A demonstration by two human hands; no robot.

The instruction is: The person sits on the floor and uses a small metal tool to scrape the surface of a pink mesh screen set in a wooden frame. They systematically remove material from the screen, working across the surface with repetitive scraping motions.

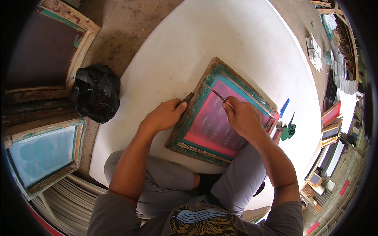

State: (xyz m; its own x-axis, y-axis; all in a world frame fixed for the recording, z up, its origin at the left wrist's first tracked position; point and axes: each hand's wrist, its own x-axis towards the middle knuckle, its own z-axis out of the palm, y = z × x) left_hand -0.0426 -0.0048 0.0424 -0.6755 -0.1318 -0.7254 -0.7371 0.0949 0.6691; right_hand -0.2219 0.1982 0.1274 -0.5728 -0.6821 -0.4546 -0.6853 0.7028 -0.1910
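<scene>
Right hand [243, 118] grasping a screwdriver [217, 93] over a wooden frame [225, 157]

In the view from my head, my right fingers are closed around the screwdriver's handle. Its thin metal shaft runs forward and to the left of that grip, with the tip over the green-painted wood on the left side of the frame. I cannot tell whether the tip touches the wood.

My left hand [164, 115] is closed on a slim dark tool [185, 101], which sticks out past my thumb beside the frame's left edge. I cannot make out what kind of tool it is.

The frame lies between my two grips and reaches nearer to me than both, tilted to the right at its far end. Pink and blue mesh [208, 126] fills it, directly under my right hand. Its near right corner meets my right leg [242, 181].

Under the frame is a white board [165, 59], and I sit cross-legged on it. To the right of my right grip lie a blue strip [284, 107] and a green scrap [289, 130], near each other. Well to the left of my left grip sits a black plastic bag [97, 92]. Nearer to me than the bag, on that same side, is a second frame [80, 145] with pale blue mesh.
</scene>
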